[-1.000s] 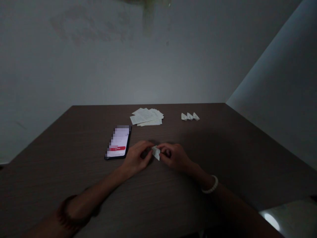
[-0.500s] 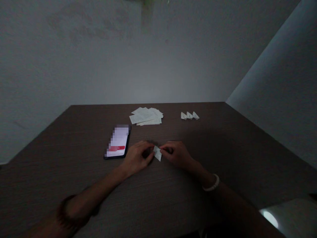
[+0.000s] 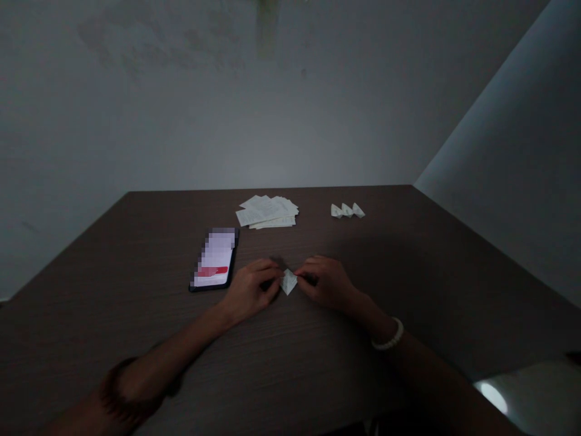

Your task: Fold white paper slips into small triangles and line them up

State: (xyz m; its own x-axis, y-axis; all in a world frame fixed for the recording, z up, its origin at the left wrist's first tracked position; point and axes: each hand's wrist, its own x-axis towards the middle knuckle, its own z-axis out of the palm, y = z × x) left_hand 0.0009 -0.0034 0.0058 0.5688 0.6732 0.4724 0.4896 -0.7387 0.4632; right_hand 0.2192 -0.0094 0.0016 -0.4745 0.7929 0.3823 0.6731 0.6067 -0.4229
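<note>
A small folded piece of printed paper is pinched between my two hands, low over the table, its lower corner pointing toward me. My left hand grips its left side with thumb and fingers closed. On the opposite side, my right hand pinches the right corner between thumb and forefinger. Farther back on the right stand three small folded paper pieces in a row, each with a pointed top. A loose stack of printed paper slips lies fanned out beyond my left hand.
A phone with a lit, partly pixelated screen lies just left of my left hand. The dark wooden table runs back to a grey wall. At the lower right, beyond the table's edge, is a bright reflection on the floor.
The folded paper has turned slightly between my fingers and now faces me as a more even diamond. My hands have shifted only a little; the other things lie as before.
</note>
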